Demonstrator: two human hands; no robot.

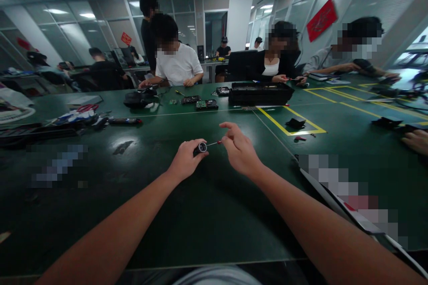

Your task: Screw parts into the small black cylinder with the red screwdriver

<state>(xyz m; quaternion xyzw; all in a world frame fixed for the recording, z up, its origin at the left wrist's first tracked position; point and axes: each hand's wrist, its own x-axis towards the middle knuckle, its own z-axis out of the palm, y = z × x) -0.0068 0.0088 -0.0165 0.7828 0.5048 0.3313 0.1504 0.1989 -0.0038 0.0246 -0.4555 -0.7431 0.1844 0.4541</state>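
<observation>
Above the middle of the green table, my left hand [187, 158] is closed around a small black cylinder [201, 147]. Its round, silver-rimmed end faces me; the inside is too small to make out. My right hand [240, 148] pinches a small screwdriver [219, 142] with a red handle, mostly hidden by the fingers. The thin metal shaft points left and reaches the cylinder's right side; whether it touches cannot be made out. The index finger of my right hand is raised and bent above the pinch.
Ahead lie circuit-board devices [206, 104] and a long black housing [261, 93]. Yellow tape [307, 132] frames a small black part [296, 124]. At left are red-handled scissors [87, 107] and a dark cylindrical tool [125, 121]. Several people sit across the table; a co-worker's hand [416, 144] rests at right.
</observation>
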